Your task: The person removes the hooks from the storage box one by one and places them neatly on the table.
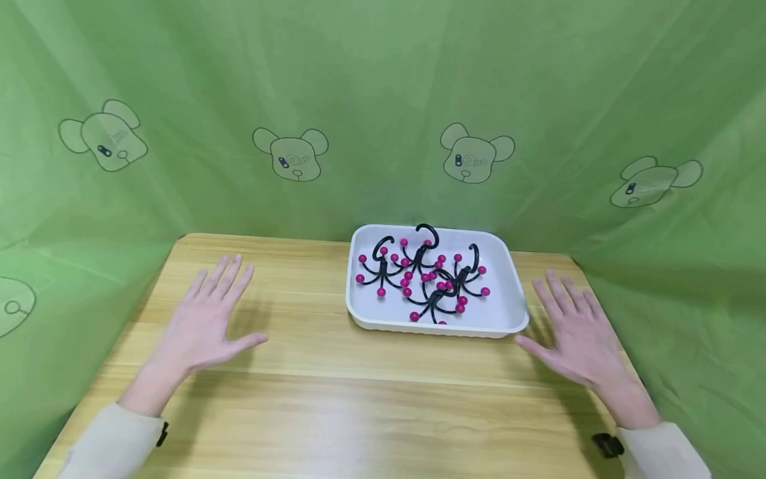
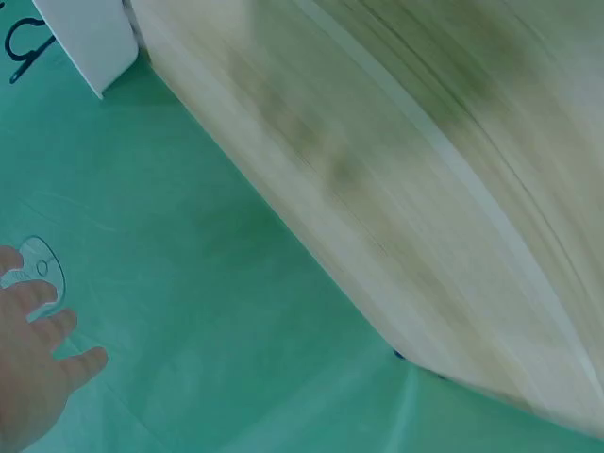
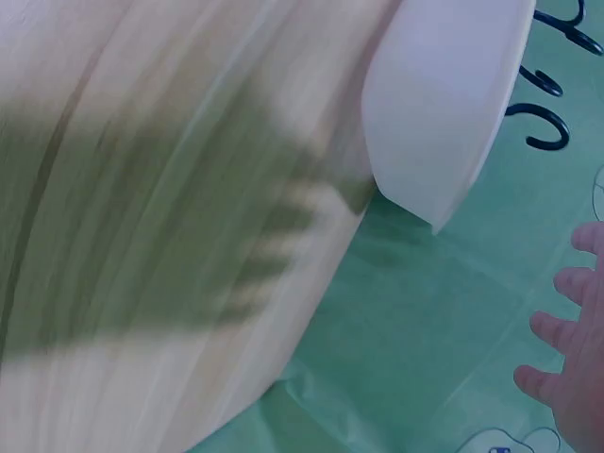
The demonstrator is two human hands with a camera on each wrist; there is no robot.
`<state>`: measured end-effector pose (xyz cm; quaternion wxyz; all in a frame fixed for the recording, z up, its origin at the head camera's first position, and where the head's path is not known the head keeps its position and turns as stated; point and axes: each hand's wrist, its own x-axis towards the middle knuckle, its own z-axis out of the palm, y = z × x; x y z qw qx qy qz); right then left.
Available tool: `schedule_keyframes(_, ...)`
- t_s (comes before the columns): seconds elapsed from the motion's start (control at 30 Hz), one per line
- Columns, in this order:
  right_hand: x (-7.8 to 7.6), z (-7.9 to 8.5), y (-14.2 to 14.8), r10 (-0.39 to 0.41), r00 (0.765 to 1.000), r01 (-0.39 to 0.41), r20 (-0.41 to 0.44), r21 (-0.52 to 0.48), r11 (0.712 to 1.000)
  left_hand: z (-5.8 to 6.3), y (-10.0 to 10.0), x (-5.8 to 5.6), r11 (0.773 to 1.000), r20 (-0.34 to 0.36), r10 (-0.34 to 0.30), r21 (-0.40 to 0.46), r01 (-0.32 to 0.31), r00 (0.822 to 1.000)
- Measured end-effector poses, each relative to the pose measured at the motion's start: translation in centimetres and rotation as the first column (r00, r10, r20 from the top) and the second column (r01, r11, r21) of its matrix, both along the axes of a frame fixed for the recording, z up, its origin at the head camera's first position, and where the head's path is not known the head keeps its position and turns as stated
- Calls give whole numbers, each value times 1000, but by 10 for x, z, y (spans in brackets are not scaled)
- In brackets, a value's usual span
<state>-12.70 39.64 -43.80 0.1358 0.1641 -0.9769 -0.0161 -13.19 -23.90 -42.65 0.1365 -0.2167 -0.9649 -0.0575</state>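
Note:
Several black hooks with pink ball tips [image 1: 383,267] lie tangled in a white tray [image 1: 514,293] toward the back of the table. My left hand [image 1: 200,326] hovers over the table's left side, fingers straight and thumb spread, holding nothing. To the tray's right, my right hand [image 1: 580,336] is likewise spread and holds nothing, its thumb close to the tray's corner. Fingers of the left hand [image 2: 38,349] appear at the lower left of the left wrist view. In the right wrist view, black hook ends [image 3: 543,127] rise above the tray wall [image 3: 444,104].
A wooden table [image 1: 335,406] with light grain lies under both hands. Behind and beside it hangs a green cloth [image 1: 383,80] printed with mouse-like heads. The cloth meets the table's back and side edges. Shadows of the hands fall on the wood.

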Motion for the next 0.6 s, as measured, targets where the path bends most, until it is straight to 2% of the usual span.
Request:
schedule_keyframes(0.3, -8, -13, -8, -18, 999, 17, 44, 14, 1000, -4, 30, -14, 999, 5, -49, 23, 49, 999)
schedule_keyframes(0.6, -14, -22, -10, -6, 999, 6, 41, 2, 1000, -8, 56, -30, 996, 15, -65, 53, 65, 998)
